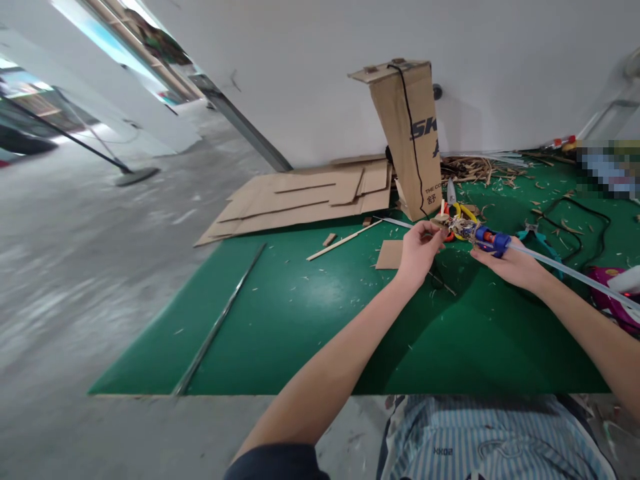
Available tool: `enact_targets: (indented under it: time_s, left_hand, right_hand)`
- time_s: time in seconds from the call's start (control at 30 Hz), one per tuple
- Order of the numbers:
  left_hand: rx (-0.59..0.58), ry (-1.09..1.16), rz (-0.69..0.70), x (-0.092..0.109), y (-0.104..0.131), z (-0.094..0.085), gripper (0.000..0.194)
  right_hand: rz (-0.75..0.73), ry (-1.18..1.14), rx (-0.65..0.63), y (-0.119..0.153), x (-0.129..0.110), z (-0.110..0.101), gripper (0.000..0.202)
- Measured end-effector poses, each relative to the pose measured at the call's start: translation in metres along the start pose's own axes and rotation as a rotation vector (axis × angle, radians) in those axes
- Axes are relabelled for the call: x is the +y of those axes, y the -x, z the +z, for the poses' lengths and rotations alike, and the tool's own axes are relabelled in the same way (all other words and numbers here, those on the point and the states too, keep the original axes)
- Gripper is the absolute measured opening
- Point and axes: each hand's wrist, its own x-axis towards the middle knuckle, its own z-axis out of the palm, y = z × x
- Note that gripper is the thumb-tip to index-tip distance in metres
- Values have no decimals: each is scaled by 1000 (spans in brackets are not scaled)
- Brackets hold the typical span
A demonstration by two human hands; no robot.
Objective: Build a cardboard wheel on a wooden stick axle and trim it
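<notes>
My left hand is closed, thumb and fingers pinched on one end of a small brownish piece. Beside it, my right hand is wrapped around a blue tool with a red part, from which a long translucent stick runs out to the right. The tool's front end meets a bundle of tan and bluish scraps between my hands. Scissors with yellow handles and orange-red handles lie just behind. A small cardboard square rests left of my left wrist.
A tall cardboard box stands behind my hands on the green table. Flat cardboard sheets lie at the back left. Teal-handled pliers, a black cable and a magenta object are on the right. A dark strip lies left.
</notes>
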Motion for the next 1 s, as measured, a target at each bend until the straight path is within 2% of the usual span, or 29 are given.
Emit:
enact_targets:
  time_s: [0.5,0.73,1.0]
  left_hand:
    - [28,6,-44,7,1,2,13]
    - [37,-14,-31,4,-1,0,14]
    - [27,-14,-12,3,-1,0,13]
  right_hand:
    - [32,-15,-26,1,-3,0,38]
    - [-24,-172,-21,3,-1,0,31]
    - [6,-224,14,-1,7,3,30]
